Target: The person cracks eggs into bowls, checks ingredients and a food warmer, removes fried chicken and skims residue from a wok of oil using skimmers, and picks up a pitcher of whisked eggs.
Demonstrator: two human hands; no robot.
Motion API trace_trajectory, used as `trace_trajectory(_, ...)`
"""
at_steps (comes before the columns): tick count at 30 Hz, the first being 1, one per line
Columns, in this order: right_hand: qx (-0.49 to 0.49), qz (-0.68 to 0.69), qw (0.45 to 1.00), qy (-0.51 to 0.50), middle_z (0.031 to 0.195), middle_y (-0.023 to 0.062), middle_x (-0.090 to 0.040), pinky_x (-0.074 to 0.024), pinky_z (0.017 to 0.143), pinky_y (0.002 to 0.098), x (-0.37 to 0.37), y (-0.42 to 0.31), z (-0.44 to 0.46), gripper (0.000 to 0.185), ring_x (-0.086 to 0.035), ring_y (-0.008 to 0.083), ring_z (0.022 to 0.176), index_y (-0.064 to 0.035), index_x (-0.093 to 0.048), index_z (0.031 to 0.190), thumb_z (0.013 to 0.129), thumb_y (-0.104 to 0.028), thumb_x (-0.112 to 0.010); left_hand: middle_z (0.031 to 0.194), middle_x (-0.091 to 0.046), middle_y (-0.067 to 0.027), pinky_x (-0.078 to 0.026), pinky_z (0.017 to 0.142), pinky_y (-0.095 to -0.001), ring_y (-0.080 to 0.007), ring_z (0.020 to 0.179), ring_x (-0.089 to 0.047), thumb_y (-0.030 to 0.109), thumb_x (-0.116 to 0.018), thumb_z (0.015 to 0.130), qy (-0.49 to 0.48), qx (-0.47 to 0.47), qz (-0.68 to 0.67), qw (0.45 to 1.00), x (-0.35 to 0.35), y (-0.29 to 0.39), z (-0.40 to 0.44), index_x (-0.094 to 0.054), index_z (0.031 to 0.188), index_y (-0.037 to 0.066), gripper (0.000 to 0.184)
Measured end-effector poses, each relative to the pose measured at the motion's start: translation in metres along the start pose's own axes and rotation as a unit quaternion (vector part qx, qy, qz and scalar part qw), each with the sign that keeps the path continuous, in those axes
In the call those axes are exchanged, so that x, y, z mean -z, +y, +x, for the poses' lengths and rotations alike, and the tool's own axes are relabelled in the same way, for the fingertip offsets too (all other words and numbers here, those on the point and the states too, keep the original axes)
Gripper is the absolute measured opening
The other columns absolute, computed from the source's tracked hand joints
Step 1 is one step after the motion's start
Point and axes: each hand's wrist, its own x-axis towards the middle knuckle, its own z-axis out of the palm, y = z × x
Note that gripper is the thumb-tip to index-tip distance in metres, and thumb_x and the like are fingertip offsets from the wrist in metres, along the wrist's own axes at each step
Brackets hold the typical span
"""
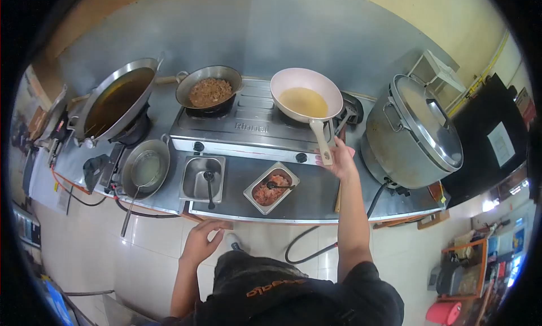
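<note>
My right hand (340, 160) is at the end of the cream handle of a pale pink frying pan (285, 90). Its fingers show on the far side of that handle, and the thumb points up. Yellowish oil (304, 102) lies in the pan, which sits on the right burner. Near my fingertips rests a dark slotted turner (352, 108). My left hand (204, 241) hovers by the counter's front edge, fingers stretched out and holding nothing. Ahead of it are a steel pan (202, 184) with a black spoon (209, 185) and a steel tray (248, 193) of raw minced meat (267, 195).
A wok of browned mince (210, 93) occupies the left burner of the stove (240, 123). Further left stand a large wok of dark oil (121, 97) and a bowl with a strainer (145, 169). To the right is a big lidded pot (395, 148). A hose (305, 257) hangs below.
</note>
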Motion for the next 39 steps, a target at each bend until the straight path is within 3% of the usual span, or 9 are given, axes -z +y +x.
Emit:
trace_trajectory(3,0.002,-0.059,0.998,-0.007,0.084,0.0133,-0.065,-0.0539,0.055,0.0339,-0.013,-0.012,0.017,0.045,-0.060,0.0214,0.061,-0.0020,-0.052,0.111,0.093,-0.043,-0.045,0.097,-0.065,-0.0130,-0.051,0.078,-0.0359,-0.0301,0.090,-0.064,0.010,-0.066,0.080,-0.022,-0.041,-0.002,0.999,0.024,-0.025,0.033,-0.064,0.099,0.004,0.021)
trace_trajectory(7,-0.030,-0.081,0.996,-0.032,0.073,0.0052,-0.057,-0.0515,0.049,0.0315,-0.015,-0.014,0.030,0.035,-0.055,0.0157,0.056,-0.0050,-0.052,0.112,0.092,-0.034,-0.051,0.097,-0.066,-0.0131,-0.052,0.073,-0.0321,-0.0241,0.081,-0.064,0.008,-0.066,0.080,-0.020,-0.073,-0.003,0.997,0.040,-0.050,0.063,-0.064,0.101,0.002,0.022)
trace_trajectory(11,-0.030,-0.095,0.995,-0.029,0.067,-0.0001,-0.047,-0.0484,0.045,0.0278,-0.035,-0.018,0.018,0.032,-0.049,0.0114,0.053,-0.0037,-0.051,0.112,0.091,-0.028,-0.055,0.096,-0.065,-0.0136,-0.052,0.072,-0.0322,-0.0240,0.079,-0.064,0.007,-0.066,0.080,-0.040,-0.033,-0.019,0.998,0.041,-0.061,0.078,-0.064,0.102,0.002,0.023)
trace_trajectory(18,-0.029,-0.004,0.995,-0.096,0.071,0.0023,-0.051,-0.0499,0.044,0.0238,-0.023,-0.008,0.025,0.037,-0.052,0.0103,0.053,-0.0008,-0.049,0.116,0.090,-0.025,-0.059,0.093,-0.065,-0.0127,-0.051,0.071,-0.0315,-0.0230,0.078,-0.064,0.004,-0.065,0.079,-0.012,0.000,-0.021,1.000,0.023,-0.056,0.089,-0.064,0.099,0.001,0.020)
trace_trajectory(25,-0.002,0.024,0.995,-0.092,0.077,0.0080,-0.058,-0.0573,0.053,0.0333,-0.023,-0.003,0.004,0.052,-0.060,0.0155,0.061,-0.0022,-0.052,0.111,0.094,-0.050,-0.040,0.095,-0.065,-0.0129,-0.051,0.066,-0.0319,-0.0244,0.075,-0.063,0.007,-0.065,0.080,-0.016,0.017,-0.011,1.000,0.009,-0.049,0.103,-0.064,0.098,0.002,0.019)
trace_trajectory(28,-0.002,0.021,1.000,-0.022,0.077,0.0090,-0.059,-0.0566,0.053,0.0339,-0.005,0.011,-0.005,0.060,-0.060,0.0167,0.059,-0.0021,-0.052,0.110,0.093,-0.057,-0.035,0.093,-0.064,-0.0127,-0.050,0.065,-0.0317,-0.0239,0.075,-0.063,0.006,-0.065,0.080,-0.008,0.005,-0.004,1.000,0.010,-0.048,0.107,-0.064,0.099,0.002,0.020)
trace_trajectory(33,-0.070,-0.170,0.978,0.094,0.070,0.0086,-0.059,-0.0525,0.049,0.0298,0.041,0.075,-0.027,0.065,-0.060,0.0175,0.054,-0.0009,-0.055,0.105,0.089,-0.061,-0.039,0.093,-0.064,-0.0136,-0.050,0.068,-0.0316,-0.0234,0.076,-0.063,0.004,-0.065,0.079,-0.037,0.031,-0.019,0.999,0.002,-0.047,0.107,-0.063,0.102,0.001,0.023)
trace_trajectory(37,-0.109,-0.373,0.912,0.129,0.064,0.0091,-0.059,-0.0493,0.046,0.0284,-0.018,0.087,-0.061,0.060,-0.059,0.0177,0.053,0.0010,-0.057,0.106,0.088,-0.055,-0.047,0.107,-0.061,-0.0163,-0.051,0.081,-0.0383,-0.0314,0.093,-0.062,0.013,-0.064,0.081,-0.065,-0.005,-0.027,0.998,-0.023,-0.046,0.111,-0.058,0.112,0.002,0.033)
trace_trajectory(39,0.046,-0.475,0.872,0.109,0.064,0.0090,-0.059,-0.0474,0.043,0.0276,-0.039,0.110,-0.061,0.056,-0.058,0.0168,0.051,0.0023,-0.057,0.108,0.089,-0.049,-0.049,0.109,-0.060,-0.0185,-0.050,0.083,-0.0402,-0.0329,0.095,-0.061,0.015,-0.060,0.083,-0.014,-0.060,0.077,0.995,-0.043,-0.038,0.122,-0.055,0.114,0.000,0.035)
